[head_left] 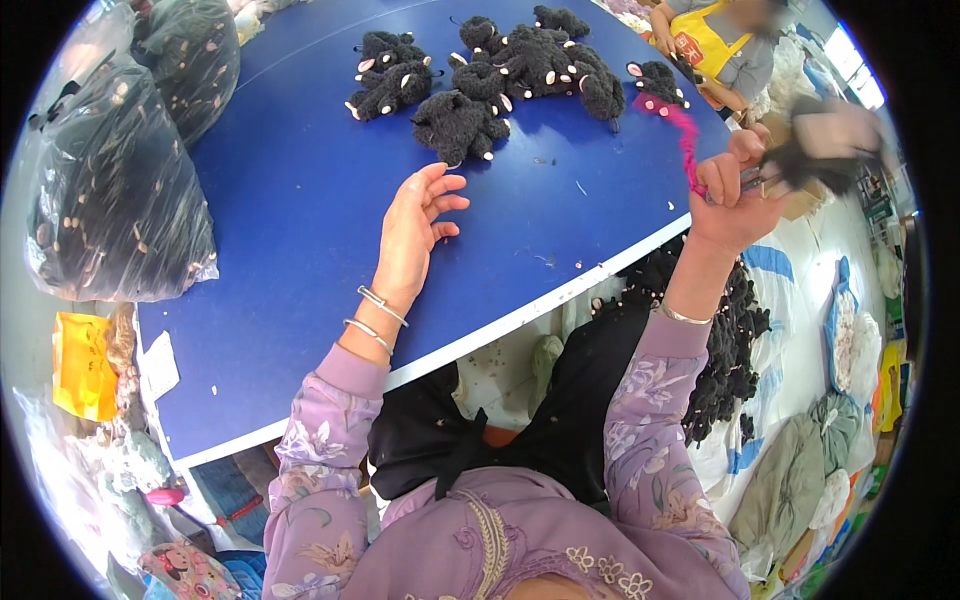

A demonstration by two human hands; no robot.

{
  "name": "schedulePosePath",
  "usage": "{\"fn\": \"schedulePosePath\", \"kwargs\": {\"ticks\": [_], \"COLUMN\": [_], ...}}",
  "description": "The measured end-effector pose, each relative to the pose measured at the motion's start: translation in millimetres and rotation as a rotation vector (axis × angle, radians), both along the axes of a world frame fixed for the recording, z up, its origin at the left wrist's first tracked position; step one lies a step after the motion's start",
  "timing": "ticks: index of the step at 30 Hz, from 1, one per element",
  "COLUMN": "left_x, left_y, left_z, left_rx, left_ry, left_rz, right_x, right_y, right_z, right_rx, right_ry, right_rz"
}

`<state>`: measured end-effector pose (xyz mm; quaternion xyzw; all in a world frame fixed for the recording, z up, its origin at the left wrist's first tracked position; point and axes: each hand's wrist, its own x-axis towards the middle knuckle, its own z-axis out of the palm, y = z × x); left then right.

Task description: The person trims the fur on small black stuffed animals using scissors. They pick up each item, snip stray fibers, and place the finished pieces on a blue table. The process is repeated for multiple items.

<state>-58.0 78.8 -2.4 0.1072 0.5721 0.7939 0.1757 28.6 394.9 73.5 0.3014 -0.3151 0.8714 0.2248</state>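
Note:
My left hand is held over the blue table, fingers apart and slightly curled, with nothing in it. Just beyond its fingertips lies a fluffy black plush toy with pale tips. At the table's right edge my right hand is closed around a small metal tool, mostly hidden by the fingers. A coiled pink cord runs from that hand toward a small black plush toy. Right beside the hand is a motion-blurred black plush toy with a pale patch; whether my fingers touch it is unclear.
More black plush toys cluster at the far side of the table. Clear bags full of dark toys stand at the left. A heap of black toys lies below the table's right edge. Another person in a yellow apron works at the far right.

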Motion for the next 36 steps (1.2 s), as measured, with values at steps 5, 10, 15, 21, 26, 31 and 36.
{"fn": "schedulePosePath", "kwargs": {"ticks": [5, 10, 15, 21, 26, 31, 36], "left_x": [-29.9, -56.9, -66.9, -37.2, -1.5, 8.9, 10.4], "left_y": [9.3, 29.5, 38.2, 24.4, 12.8, 20.7, 21.6], "left_z": [-29.0, -22.4, -9.1, -15.9, -0.6, -3.6, -8.0], "left_rx": [-0.314, -0.766, -0.878, -0.574, -0.343, 0.037, -0.094], "left_ry": [0.427, 0.723, 0.592, 0.542, 0.559, 0.353, 0.431], "left_rz": [0.315, 0.575, 0.337, 0.090, 0.029, -0.002, -0.101], "right_x": [-39.8, -53.6, -60.1, -52.8, -47.6, -46.2, -39.3], "right_y": [-28.1, -83.9, -94.6, -97.6, -101.5, -116.7, -129.9], "right_z": [-51.4, -65.7, -75.9, -68.6, -72.9, -74.6, -67.6], "right_rx": [0.138, 0.981, 0.920, 0.952, 0.952, 0.816, 0.878], "right_ry": [-0.761, -0.965, -0.840, -0.739, -0.612, -0.640, -0.649], "right_rz": [-0.279, -0.423, -0.515, -0.761, -0.338, -0.356, -0.556]}}
